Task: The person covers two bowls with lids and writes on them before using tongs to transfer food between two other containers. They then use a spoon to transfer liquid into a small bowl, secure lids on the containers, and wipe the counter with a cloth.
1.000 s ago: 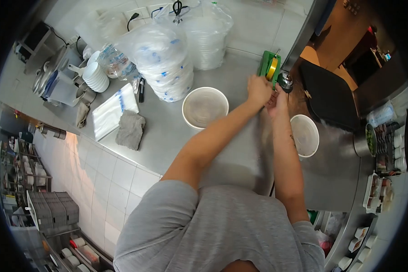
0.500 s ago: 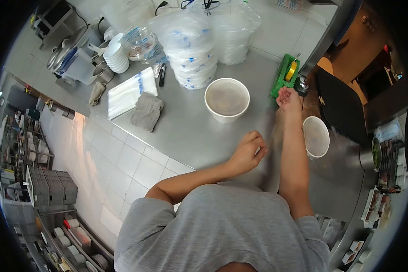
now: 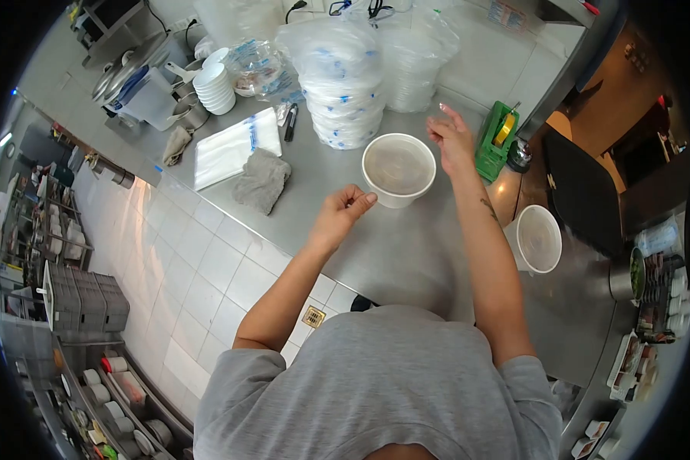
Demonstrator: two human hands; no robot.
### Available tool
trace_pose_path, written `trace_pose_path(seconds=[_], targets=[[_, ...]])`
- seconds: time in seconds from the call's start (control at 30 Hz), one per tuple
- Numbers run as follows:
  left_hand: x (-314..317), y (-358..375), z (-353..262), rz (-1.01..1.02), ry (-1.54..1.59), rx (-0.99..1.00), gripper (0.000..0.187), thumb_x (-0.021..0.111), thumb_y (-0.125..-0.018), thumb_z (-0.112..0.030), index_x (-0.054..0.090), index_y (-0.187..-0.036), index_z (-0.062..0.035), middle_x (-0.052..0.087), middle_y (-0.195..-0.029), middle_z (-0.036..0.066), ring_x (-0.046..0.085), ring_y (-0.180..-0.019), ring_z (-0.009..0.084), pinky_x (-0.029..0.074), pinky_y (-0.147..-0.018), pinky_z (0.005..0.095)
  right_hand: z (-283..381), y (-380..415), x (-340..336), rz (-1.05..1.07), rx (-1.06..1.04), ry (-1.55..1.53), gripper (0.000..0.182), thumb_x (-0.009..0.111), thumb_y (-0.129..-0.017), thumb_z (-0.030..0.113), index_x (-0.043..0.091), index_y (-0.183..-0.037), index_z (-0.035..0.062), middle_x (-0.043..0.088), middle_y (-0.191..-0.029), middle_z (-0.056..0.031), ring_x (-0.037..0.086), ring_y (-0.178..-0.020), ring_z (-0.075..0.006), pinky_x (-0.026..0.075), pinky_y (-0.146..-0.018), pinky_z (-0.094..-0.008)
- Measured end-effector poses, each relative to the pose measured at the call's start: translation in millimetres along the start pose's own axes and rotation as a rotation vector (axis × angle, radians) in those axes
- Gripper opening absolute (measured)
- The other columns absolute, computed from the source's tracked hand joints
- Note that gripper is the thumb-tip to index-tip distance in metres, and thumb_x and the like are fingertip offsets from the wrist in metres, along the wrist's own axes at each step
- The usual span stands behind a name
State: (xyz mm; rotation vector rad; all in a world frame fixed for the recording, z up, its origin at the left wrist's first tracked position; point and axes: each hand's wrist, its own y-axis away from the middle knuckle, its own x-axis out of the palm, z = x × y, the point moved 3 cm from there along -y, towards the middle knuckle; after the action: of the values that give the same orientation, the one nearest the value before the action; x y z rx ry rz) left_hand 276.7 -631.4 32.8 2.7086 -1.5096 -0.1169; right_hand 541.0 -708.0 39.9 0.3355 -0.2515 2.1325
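Stainless steel counter (image 3: 337, 238) runs diagonally through the frame, with pale tiled wall and floor at lower left. Centre top: lidded white container (image 3: 399, 169) stands on the counter, clear lid on, contents not readable through it.

Left hand (image 3: 341, 215), centre of frame, loosely curled, fingertips pinched toward the thumb at the container's lower left rim; touching or just short of it, hard to say. It may hold something thin; cannot tell from this view.

Right hand (image 3: 452, 138), upper centre right, open with fingers spread, hovering just beside the container's upper right edge. Nothing visibly gripped.

Green tape dispenser (image 3: 497, 140) with yellow roll sits just right of the right hand. Second lidded container (image 3: 538, 238) at right, well apart from both hands. Stacks of bagged containers (image 3: 345, 84) behind the first tub, upper centre. Grey cloth (image 3: 262, 179) and flat pile of plastic bags (image 3: 228, 147) at upper left; stacked white bowls (image 3: 215, 90) further up-left.
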Motion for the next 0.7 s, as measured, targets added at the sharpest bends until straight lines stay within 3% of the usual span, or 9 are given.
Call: trace_pose_path(seconds=[0.07,0.13,0.23,0.33,0.47,0.53,0.57,0.67,0.7], targets=[[-9.7,-10.7,17.2,0.033,-0.025,-0.092,0.027,0.063,-0.089,-0.03,0.056,-0.076,-0.0075,0.05,-0.066,-0.003,0.045,-0.066,0.0086,0.037,-0.063,0.0243,-34.2,-21.1,-7.8,0.011,0.071,0.126,0.039,0.065,-0.078,0.001,0.054,-0.116,0.0036,0.062,-0.093,-0.0105,0.059,-0.079,-0.0158,0.05,-0.067,-0.0284],[-14.3,-22.6,41.4,0.095,-0.099,-0.172,0.026,0.062,-0.089,-0.03,0.056,-0.078,-0.0074,0.05,-0.066,-0.003,0.044,-0.065,0.008,0.037,-0.062,0.0238,-65.2,-26.8,-17.3,-0.013,0.309,0.071,0.038,0.065,-0.079,0.002,0.054,-0.116,0.003,0.062,-0.093,-0.0105,0.06,-0.079,-0.0174,0.053,-0.068,-0.0308],[-6.4,-37.5,61.9,0.099,-0.056,-0.141,0.029,0.064,-0.088,-0.032,0.058,-0.08,-0.0044,0.046,-0.065,-0.004,0.04,-0.06,0.0072,0.035,-0.056,0.0241,-70.6,-21.3,-15.0,0.058,0.535,0.034,0.034,0.063,-0.081,0.005,0.055,-0.114,0.0031,0.062,-0.094,-0.0098,0.062,-0.08,-0.0189,0.055,-0.071,-0.0332],[-5.8,-59.6,80.0,0.102,-0.005,0.095,0.027,0.066,-0.086,-0.029,0.057,-0.083,-0.0037,0.047,-0.067,-0.003,0.041,-0.063,0.0072,0.037,-0.058,0.024,-74.7,-7.9,-12.5,0.081,0.65,-0.003,0.032,0.063,-0.082,0.007,0.054,-0.112,0.0028,0.062,-0.095,-0.0101,0.062,-0.08,-0.0185,0.055,-0.069,-0.0339],[-20.1,-80.5,87.1,0.119,-0.313,0.221,0.029,0.069,-0.083,-0.023,0.055,-0.096,-0.0013,0.055,-0.083,0.003,0.049,-0.071,0.014,0.042,-0.066,0.0283,-103.9,-2.1,-34.9,-0.03,0.758,0.01,0.023,0.06,-0.087,0.016,0.057,-0.108,0.0054,0.061,-0.1,-0.0083,0.063,-0.086,-0.0169,0.055,-0.064,-0.0323],[-28.9,-74.5,65.0,0.075,-0.649,0.179,0.03,0.065,-0.084,-0.014,0.054,-0.109,-0.0004,0.06,-0.097,0.007,0.057,-0.082,0.0182,0.047,-0.077,0.0299,-92.4,-0.7,-45.3,-0.036,0.613,0.327,0.027,0.057,-0.09,0.025,0.058,-0.11,0.0065,0.06,-0.106,-0.007,0.061,-0.092,-0.0155,0.053,-0.07,-0.0312],[-34.5,-73.3,69.9,-0.007,-0.65,0.224,0.035,0.064,-0.083,-0.01,0.052,-0.114,-0.0008,0.059,-0.103,0.01,0.057,-0.085,0.0204,0.047,-0.078,0.0308,-85.6,-1.1,-49.6,-0.04,0.532,0.483,0.03,0.055,-0.091,0.029,0.058,-0.111,0.007,0.059,-0.11,-0.0064,0.06,-0.095,-0.0148,0.052,-0.073,-0.0307],[-28.4,-61.9,79.6,-0.212,-0.593,0.335,0.053,0.059,-0.077,-0.001,0.043,-0.127,-0.0026,0.052,-0.12,0.018,0.057,-0.094,0.0276,0.046,-0.081,0.0334,-57.5,23.4,-37.0,-0.117,0.209,0.015,0.043,0.051,-0.092,0.042,0.058,-0.116,0.0061,0.056,-0.121,-0.0083,0.053,-0.108,-0.0163,0.044,-0.09,-0.0329],[-11.4,-46.8,70.9,-0.257,-0.542,0.334,0.06,0.057,-0.075,0.001,0.039,-0.131,-0.0036,0.049,-0.125,0.02,0.057,-0.098,0.0303,0.046,-0.083,0.0341,-63.9,34.0,-24.9,-0.041,0.312,-0.151,0.049,0.049,-0.093,0.045,0.054,-0.121,0.0057,0.053,-0.125,-0.0078,0.05,-0.113,-0.0172,0.038,-0.096,-0.0338]])
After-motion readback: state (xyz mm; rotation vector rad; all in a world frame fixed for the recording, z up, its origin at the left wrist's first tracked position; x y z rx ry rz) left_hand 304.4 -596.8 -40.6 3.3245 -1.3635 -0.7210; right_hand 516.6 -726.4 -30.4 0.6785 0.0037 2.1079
